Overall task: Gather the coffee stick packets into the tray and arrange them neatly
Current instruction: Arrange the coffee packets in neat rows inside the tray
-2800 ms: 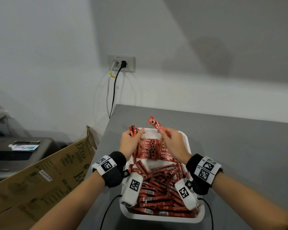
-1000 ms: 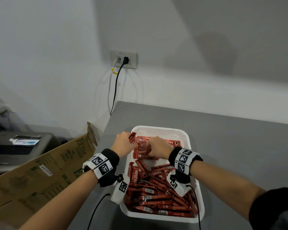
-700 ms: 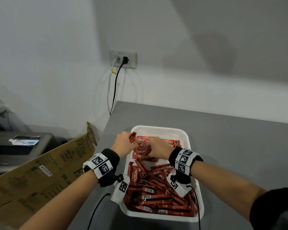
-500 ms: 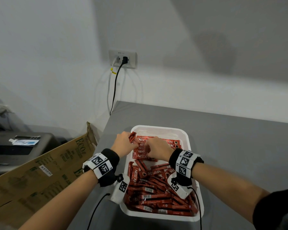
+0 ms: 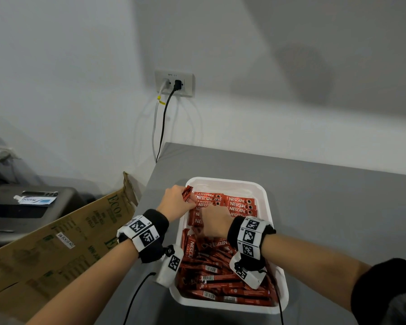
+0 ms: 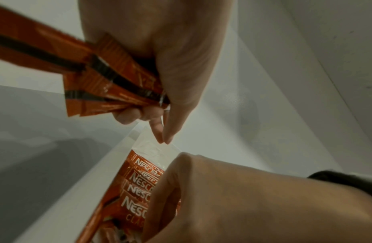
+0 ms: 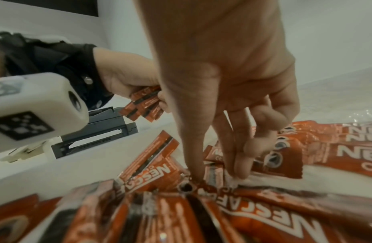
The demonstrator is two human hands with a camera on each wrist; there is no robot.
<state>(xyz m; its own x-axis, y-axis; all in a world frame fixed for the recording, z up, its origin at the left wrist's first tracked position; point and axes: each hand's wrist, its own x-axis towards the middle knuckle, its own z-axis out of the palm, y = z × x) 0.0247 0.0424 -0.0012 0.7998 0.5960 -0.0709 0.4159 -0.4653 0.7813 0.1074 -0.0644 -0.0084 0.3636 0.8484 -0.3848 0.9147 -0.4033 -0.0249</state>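
A white tray on the grey table holds red coffee stick packets. Neat rows lie at its far end and a loose pile fills the near half. My left hand hovers at the tray's far-left corner and grips a small bundle of packets, which also shows in the right wrist view. My right hand reaches down between the rows and the pile. Its thumb and forefinger pinch the end of one loose packet.
An open cardboard box stands against the table's left edge, with a dark machine beyond it. A wall socket with two cables sits behind the table. Bare grey tabletop stretches to the right of the tray.
My right hand, which held a packet up over the far end, has come down and drawn back to the edge of the loose pile. The left hand has kept its bundle in place.
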